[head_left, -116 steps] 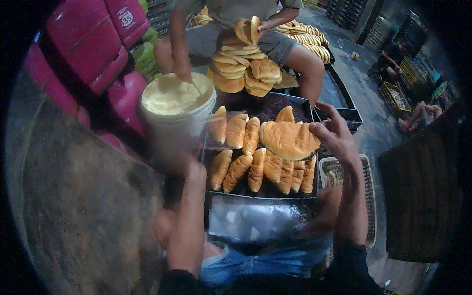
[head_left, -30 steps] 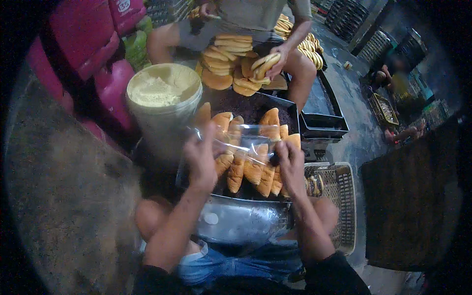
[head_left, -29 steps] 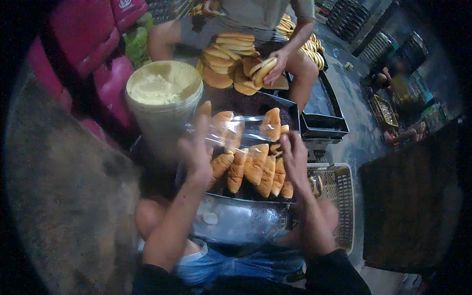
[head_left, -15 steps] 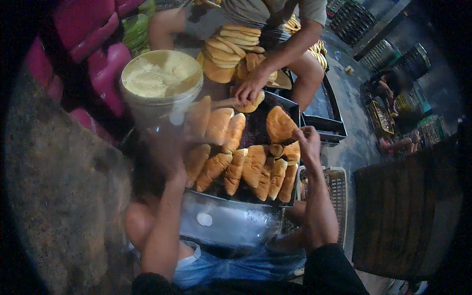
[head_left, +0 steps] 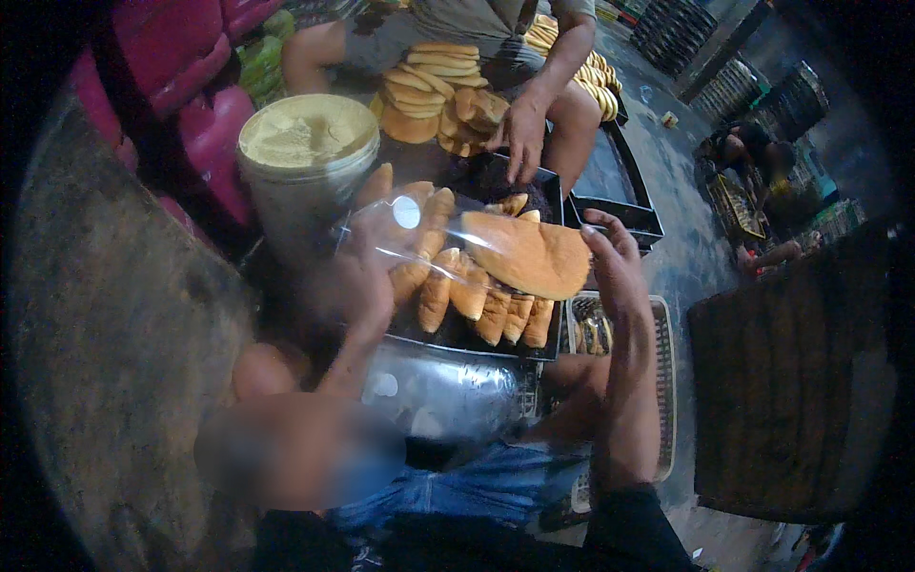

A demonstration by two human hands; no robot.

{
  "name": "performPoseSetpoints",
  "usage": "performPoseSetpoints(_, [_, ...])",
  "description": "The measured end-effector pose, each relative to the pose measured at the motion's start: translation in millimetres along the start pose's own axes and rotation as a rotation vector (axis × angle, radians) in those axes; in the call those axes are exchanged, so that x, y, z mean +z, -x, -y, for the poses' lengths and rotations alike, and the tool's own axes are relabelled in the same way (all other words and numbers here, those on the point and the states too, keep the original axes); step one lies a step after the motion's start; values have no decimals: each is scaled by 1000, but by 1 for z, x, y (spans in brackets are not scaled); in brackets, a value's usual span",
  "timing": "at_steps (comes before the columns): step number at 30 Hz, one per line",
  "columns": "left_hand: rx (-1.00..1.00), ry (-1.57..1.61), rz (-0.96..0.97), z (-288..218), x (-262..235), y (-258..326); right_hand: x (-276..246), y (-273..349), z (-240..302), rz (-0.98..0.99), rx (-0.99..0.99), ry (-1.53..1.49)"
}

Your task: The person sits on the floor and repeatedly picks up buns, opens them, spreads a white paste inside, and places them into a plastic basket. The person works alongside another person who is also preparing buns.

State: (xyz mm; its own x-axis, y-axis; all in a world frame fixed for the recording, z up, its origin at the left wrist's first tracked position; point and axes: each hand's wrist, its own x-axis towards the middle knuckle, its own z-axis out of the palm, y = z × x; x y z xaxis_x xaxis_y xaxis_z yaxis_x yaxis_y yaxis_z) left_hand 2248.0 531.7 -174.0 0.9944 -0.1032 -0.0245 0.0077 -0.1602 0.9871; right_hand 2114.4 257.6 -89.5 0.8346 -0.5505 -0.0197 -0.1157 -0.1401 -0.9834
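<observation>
A flat, golden-brown bread roll (head_left: 534, 257) hangs over the tray, its right end pinched between the thumb and fingers of my right hand (head_left: 618, 262). Its left end lies at or inside the mouth of a clear plastic bag (head_left: 419, 234). My left hand (head_left: 360, 276), smeared by motion, grips the bag at its left side. Below both hands, several folded bread rolls (head_left: 467, 286) lean side by side in a dark metal tray (head_left: 448, 351). The bag partly covers some of them. Dark crumbly filling (head_left: 510, 181) shows at the tray's far end.
Across the tray, a co-worker's hand (head_left: 522, 138) reaches over the filling, near stacked flat breads (head_left: 429, 86). A bucket of pale yellow cream (head_left: 310, 181) stands at left. A plastic crate (head_left: 658, 381) sits at lower right, and an empty black tray (head_left: 610, 181) beyond.
My right hand has lifted a bread roll from the tray and brought it against the plastic bag in my left hand. The co-worker's hand has moved right, off the bread it was touching.
</observation>
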Motion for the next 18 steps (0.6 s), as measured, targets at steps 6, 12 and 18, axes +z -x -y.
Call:
performPoseSetpoints(6, [-145,828,336,-17,44,66,40,20,-9,-9,-61,-176])
performPoseSetpoints(12, [-212,1104,230,-23,45,72,72,69,15,-87,-746,184])
performPoseSetpoints(18, [-489,1155,149,-13,55,64,53,71,30,-275,-930,600])
